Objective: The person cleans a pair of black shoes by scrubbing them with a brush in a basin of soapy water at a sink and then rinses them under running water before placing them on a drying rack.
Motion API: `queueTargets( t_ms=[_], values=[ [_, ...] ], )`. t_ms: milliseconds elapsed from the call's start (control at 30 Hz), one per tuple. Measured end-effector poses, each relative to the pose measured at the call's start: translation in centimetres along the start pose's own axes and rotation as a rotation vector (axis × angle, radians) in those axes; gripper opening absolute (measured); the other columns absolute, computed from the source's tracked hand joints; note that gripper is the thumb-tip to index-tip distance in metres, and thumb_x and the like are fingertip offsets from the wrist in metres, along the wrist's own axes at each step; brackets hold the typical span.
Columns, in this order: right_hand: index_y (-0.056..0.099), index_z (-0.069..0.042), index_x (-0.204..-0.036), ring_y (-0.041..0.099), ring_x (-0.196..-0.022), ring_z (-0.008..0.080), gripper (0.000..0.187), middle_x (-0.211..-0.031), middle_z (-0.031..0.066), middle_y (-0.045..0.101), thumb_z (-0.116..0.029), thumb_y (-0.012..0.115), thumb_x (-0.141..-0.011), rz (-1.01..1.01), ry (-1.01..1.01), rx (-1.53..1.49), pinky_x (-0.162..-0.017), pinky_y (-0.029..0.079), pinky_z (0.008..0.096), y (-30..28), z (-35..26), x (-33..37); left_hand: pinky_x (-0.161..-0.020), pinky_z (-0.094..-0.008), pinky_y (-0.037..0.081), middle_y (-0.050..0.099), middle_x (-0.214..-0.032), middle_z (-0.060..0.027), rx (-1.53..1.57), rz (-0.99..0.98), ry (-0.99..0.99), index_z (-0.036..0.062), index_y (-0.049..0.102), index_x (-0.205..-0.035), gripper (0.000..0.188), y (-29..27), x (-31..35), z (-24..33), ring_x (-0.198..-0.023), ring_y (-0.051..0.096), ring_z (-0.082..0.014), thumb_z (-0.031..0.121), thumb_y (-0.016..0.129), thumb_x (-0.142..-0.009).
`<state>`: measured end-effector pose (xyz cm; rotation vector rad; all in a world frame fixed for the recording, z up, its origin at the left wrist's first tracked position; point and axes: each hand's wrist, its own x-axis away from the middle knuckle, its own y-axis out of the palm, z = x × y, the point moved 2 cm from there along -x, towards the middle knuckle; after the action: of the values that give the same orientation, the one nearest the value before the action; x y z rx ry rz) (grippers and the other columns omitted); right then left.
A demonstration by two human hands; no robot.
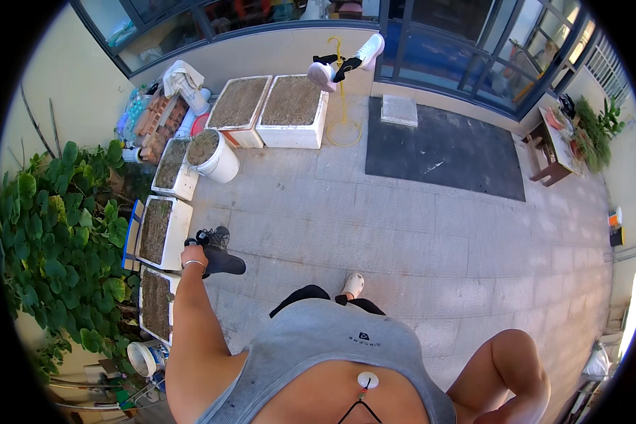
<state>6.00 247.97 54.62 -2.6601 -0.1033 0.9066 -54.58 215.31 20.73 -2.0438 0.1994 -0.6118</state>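
Observation:
My left hand (194, 256) reaches out to the left, its fingers closed around a pair of dark shoes. One shoe (225, 263) shows its smooth black sole; behind it, the laced upper of the other shoe (220, 238) sticks out. A bracelet circles my left wrist. My right arm (512, 360) is bent at the elbow on the right; its hand is not visible. Ahead, a pair of white sneakers (368, 51) hangs on a yellow stand (344, 106) with a round base.
White foam planter boxes (292, 136) filled with soil line the wall and left side. A white bucket of soil (219, 162) stands among them. Leafy plants (63, 240) grow at far left. A dark mat (445, 148) lies before the glass door; a small wooden table (552, 145) stands right.

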Motion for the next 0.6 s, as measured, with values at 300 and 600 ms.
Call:
queueTargets(
  t_ms=[300, 600],
  values=[
    [0.070, 0.002, -0.090, 0.046, -0.043, 0.0102, 0.030, -0.059, 0.0027, 0.056, -0.027, 0.069, -0.082, -0.138, -0.070, -0.157, -0.040, 0.033, 0.0239, -17.4, 12.5, -2.6, -0.085, -0.0382, 0.050, 0.061, -0.109, -0.0105, -0.032, -0.036, -0.034, 0.0098, 0.069, -0.097, 0.021, -4.9, -6.6, 7.5, -0.105, 0.058, -0.0271, 0.015, 0.060, -0.079],
    [0.070, 0.003, -0.091, 0.046, -0.043, 0.0105, 0.032, -0.058, 0.0032, 0.055, -0.027, 0.071, -0.081, -0.124, 0.001, -0.300, -0.039, 0.033, 0.0244, -34.2, 28.6, -7.4, -0.086, -0.0385, 0.048, 0.061, -0.107, -0.0079, 0.064, -0.127, 0.046, 0.0119, 0.068, -0.097, 0.020, -7.3, -19.5, 20.6, -0.107, 0.056, -0.0258, 0.016, 0.061, -0.079]
  ],
)
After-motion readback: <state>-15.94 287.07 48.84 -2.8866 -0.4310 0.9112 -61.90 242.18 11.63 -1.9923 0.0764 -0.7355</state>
